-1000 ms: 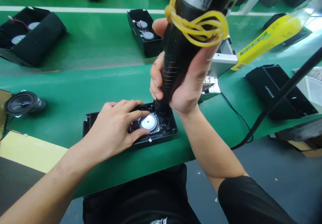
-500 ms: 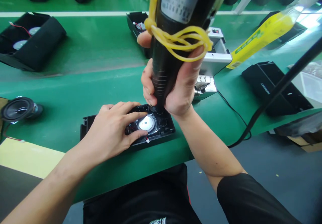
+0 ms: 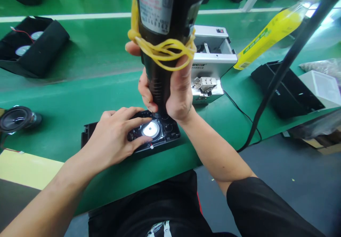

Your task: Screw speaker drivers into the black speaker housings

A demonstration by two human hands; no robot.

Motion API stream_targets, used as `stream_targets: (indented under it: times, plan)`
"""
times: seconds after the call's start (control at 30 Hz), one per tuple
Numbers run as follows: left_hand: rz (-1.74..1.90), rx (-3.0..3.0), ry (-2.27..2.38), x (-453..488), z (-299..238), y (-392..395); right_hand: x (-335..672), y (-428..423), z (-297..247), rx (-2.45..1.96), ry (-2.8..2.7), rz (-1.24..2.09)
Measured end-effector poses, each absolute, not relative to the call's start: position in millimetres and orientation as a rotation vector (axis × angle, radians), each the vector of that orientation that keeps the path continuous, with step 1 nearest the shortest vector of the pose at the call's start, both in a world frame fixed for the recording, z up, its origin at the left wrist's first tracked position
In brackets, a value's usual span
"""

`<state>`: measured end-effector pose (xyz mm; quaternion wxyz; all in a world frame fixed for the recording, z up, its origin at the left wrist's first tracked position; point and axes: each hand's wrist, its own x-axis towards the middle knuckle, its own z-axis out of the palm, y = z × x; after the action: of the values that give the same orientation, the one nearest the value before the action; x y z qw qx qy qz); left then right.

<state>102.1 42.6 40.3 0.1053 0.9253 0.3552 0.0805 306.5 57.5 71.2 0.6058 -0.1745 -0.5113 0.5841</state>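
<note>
My right hand [image 3: 177, 91] is wrapped round a black electric screwdriver [image 3: 160, 61], upright, with yellow rubber bands [image 3: 165, 54] tied about it. The screwdriver's lower end points down at the far edge of the speaker driver; its tip is hidden. Below it on the bench lies a black speaker housing [image 3: 170, 135], open side up. A round driver with a silver magnet [image 3: 150, 128] sits inside, beside a small white plug [image 3: 151, 146]. My left hand [image 3: 117, 132] lies over the housing's left part, thumb and index finger at opposite sides of the driver.
A silver machine [image 3: 213, 57] stands behind my right hand, near a yellow bottle [image 3: 269, 34]. Black housings [image 3: 286, 87] lie at right and at the back left [image 3: 50, 48]. A loose speaker [image 3: 18, 119] is at left. A thick black cable [image 3: 277, 77] crosses the right side.
The screwdriver, both hands and the housing appear farther left in the picture, partly because the view has shifted. More of the silver machine shows. Both hands keep their hold.
</note>
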Motion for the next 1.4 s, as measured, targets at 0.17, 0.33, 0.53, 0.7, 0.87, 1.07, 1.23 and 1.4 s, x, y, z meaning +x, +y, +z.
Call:
stream_targets:
  times: [0.17, 0.33, 0.53, 0.7, 0.87, 1.07, 1.23, 1.4]
  plan:
    - [0.247, 2.721, 1.036, 101, 37, 44, 303, 60, 68, -0.391, -1.217, 1.367]
    - [0.247, 2.711, 1.049, 100, 36, 44, 298, 59, 66, -0.425, -1.199, 1.37]
    - [0.242, 2.675, 1.059, 101, 37, 43, 299, 56, 68, -0.537, -1.185, 1.348]
    - [0.265, 2.673, 1.053, 101, 36, 43, 307, 57, 79, -0.539, -1.176, 1.316]
    - [0.413, 2.625, 1.018, 85, 40, 36, 348, 43, 129, -0.525, -1.142, 0.961]
    - [0.428, 2.81, 0.969, 61, 28, 22, 405, 45, 149, -0.676, -1.027, 0.443]
    - [0.458, 2.791, 1.006, 65, 22, 19, 414, 66, 125, -0.703, -1.075, 0.383]
    - [0.509, 2.804, 0.923, 75, 24, 18, 415, 77, 108, -0.699, -1.061, 0.378]
